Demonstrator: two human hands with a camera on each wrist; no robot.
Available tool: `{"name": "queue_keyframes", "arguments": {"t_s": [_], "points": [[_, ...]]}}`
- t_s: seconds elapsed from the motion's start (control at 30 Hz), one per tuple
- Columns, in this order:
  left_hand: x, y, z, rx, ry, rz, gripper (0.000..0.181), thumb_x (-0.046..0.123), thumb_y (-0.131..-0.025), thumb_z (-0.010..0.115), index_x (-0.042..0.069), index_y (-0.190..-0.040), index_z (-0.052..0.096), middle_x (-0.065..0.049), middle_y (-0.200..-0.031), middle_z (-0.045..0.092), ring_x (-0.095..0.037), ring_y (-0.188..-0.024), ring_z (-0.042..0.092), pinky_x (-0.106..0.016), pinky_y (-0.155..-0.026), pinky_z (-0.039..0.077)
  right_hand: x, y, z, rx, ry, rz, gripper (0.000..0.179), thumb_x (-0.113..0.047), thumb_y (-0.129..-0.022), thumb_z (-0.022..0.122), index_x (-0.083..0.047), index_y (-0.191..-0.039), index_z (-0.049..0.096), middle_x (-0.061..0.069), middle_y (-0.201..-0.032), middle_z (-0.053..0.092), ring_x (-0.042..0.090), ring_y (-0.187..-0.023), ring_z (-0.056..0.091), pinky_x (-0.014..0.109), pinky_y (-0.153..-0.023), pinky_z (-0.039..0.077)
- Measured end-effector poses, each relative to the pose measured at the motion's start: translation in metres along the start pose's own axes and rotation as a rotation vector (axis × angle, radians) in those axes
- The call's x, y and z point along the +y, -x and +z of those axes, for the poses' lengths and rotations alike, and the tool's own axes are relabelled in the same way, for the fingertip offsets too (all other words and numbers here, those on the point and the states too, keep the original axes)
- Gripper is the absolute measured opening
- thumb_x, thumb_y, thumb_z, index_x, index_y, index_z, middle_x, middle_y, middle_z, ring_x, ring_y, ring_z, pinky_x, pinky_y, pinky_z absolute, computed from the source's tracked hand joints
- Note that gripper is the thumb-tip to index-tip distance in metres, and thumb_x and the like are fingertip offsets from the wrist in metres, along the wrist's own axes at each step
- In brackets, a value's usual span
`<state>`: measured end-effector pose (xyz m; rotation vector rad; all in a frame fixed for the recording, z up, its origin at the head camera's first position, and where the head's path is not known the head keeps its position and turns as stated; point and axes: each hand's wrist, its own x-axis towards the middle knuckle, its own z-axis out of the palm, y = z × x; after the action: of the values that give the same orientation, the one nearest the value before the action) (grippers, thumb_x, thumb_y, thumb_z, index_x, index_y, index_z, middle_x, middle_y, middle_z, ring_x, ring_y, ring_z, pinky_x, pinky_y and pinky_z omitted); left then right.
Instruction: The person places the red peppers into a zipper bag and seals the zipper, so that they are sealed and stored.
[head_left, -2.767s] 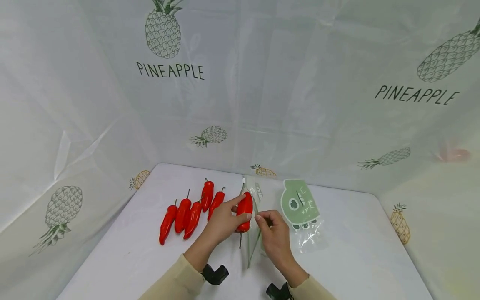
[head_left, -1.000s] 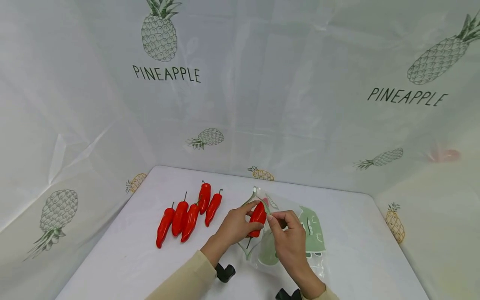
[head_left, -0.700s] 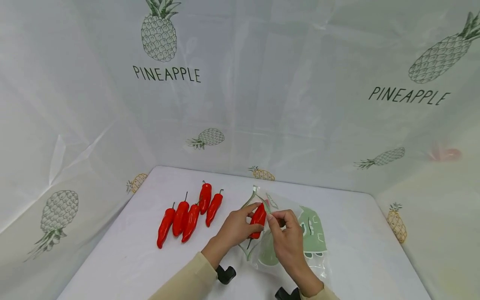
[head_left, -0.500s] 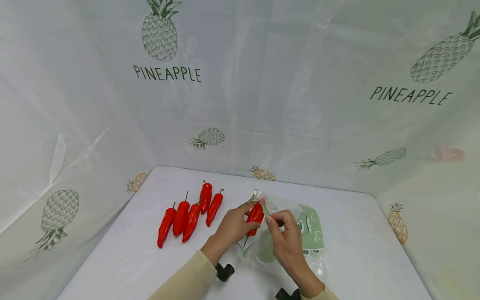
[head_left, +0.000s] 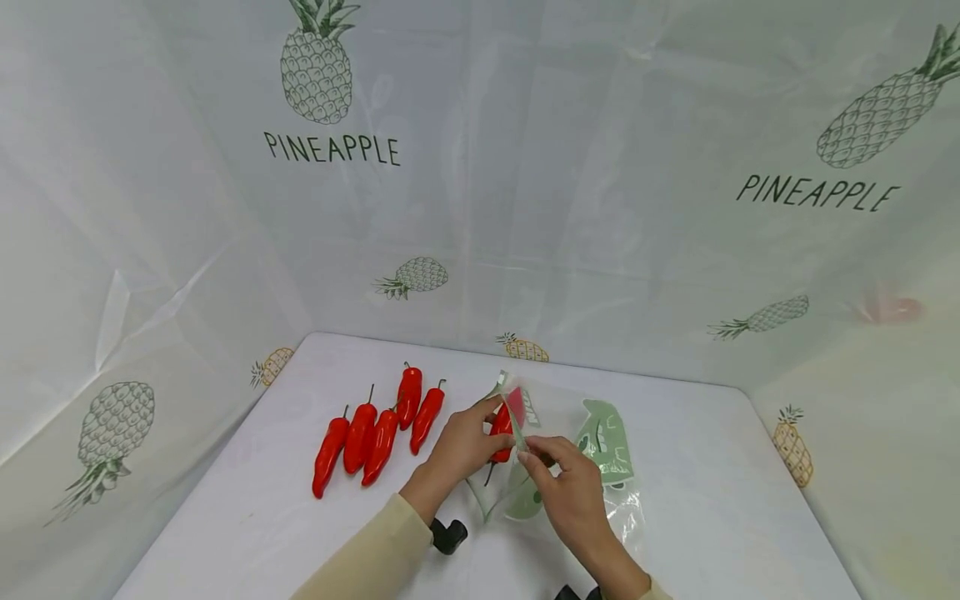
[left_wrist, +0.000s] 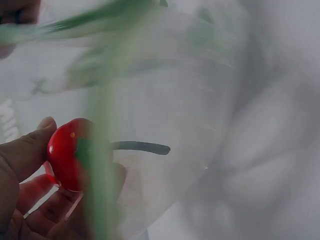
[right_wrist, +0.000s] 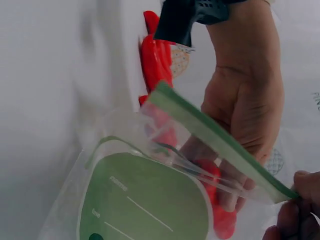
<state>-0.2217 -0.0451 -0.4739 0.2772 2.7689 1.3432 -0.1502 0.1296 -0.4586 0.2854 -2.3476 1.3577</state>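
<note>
My left hand (head_left: 457, 450) grips a red chili pepper (head_left: 501, 429) between thumb and fingers, its dark stem pointing toward me. The pepper lies within the mouth of a clear zip bag with green edging (head_left: 517, 427) and a green cartoon print (head_left: 606, 437). With thumb and forefinger, my right hand (head_left: 566, 487) pinches the near green edge and keeps the mouth apart. In the left wrist view, the blurred green edge crosses in front of the pepper (left_wrist: 65, 155). Through the clear plastic of the bag (right_wrist: 145, 195), the right wrist view shows left fingertips on the pepper (right_wrist: 223, 220).
Several more red chili peppers (head_left: 360, 437) lie in a loose group on the white table (head_left: 247, 508), left of the hands. White sheeting with printed pineapples (head_left: 315, 79) hangs behind and at both sides. A black wrist camera (head_left: 450, 536) sits at the left sleeve.
The left hand has carried the pepper from in front of the bag's opening to inside its mouth. The right hand has shifted its edge, which now partly covers the pepper.
</note>
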Motion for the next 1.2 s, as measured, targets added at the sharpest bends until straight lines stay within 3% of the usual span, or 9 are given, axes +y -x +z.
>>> {"name": "queue_keyframes", "arguments": {"t_s": [0.17, 0.33, 0.57, 0.97, 1.2], "points": [[0.0002, -0.0018, -0.0017, 0.010, 0.010, -0.004, 0.069, 0.030, -0.094, 0.080, 0.013, -0.155, 0.053, -0.011, -0.129, 0.072, -0.017, -0.085, 0.067, -0.028, -0.065, 0.062, 0.0041, 0.0025, 0.0024, 0.023, 0.056, -0.106, 0.018, -0.002, -0.081, 0.087, -0.015, -0.093, 0.085, -0.007, -0.088, 0.075, 0.002, -0.082, 0.065, 0.019, -0.068, 0.056], [-0.0005, 0.0005, 0.0015, -0.009, -0.001, -0.017, 0.070, 0.032, -0.092, 0.082, 0.015, -0.154, 0.055, -0.010, -0.127, 0.072, -0.018, -0.094, 0.067, -0.030, -0.068, 0.063, 0.0056, 0.0016, 0.0050, 0.097, 0.046, -0.186, 0.018, -0.002, -0.080, 0.089, -0.017, -0.087, 0.083, -0.015, -0.087, 0.072, 0.005, -0.087, 0.065, 0.018, -0.071, 0.053], [-0.0005, 0.0009, 0.0013, -0.009, -0.026, -0.032, 0.072, 0.035, -0.091, 0.083, 0.015, -0.155, 0.055, -0.008, -0.130, 0.072, -0.023, -0.105, 0.068, -0.035, -0.074, 0.065, 0.0016, 0.0004, 0.0049, 0.103, -0.002, -0.151, 0.016, -0.006, -0.084, 0.088, -0.021, -0.087, 0.082, -0.018, -0.088, 0.073, 0.004, -0.084, 0.065, 0.020, -0.067, 0.054], [0.0026, 0.0036, 0.0051, -0.041, -0.017, -0.032, 0.070, 0.034, -0.092, 0.081, 0.023, -0.156, 0.054, -0.007, -0.127, 0.072, -0.019, -0.097, 0.067, -0.032, -0.073, 0.064, -0.0026, -0.0010, 0.0039, 0.086, -0.070, -0.053, 0.008, -0.009, -0.090, 0.083, -0.016, -0.088, 0.082, -0.015, -0.086, 0.071, 0.004, -0.080, 0.063, 0.026, -0.062, 0.053], [0.0043, 0.0046, 0.0069, -0.037, -0.063, -0.018, 0.068, 0.033, -0.091, 0.082, 0.017, -0.153, 0.057, -0.007, -0.126, 0.075, -0.024, -0.101, 0.072, -0.038, -0.077, 0.064, -0.0024, -0.0032, 0.0033, 0.103, -0.073, -0.056, 0.012, -0.006, -0.089, 0.083, -0.018, -0.089, 0.081, -0.014, -0.088, 0.072, 0.005, -0.080, 0.064, 0.026, -0.062, 0.054]]}}
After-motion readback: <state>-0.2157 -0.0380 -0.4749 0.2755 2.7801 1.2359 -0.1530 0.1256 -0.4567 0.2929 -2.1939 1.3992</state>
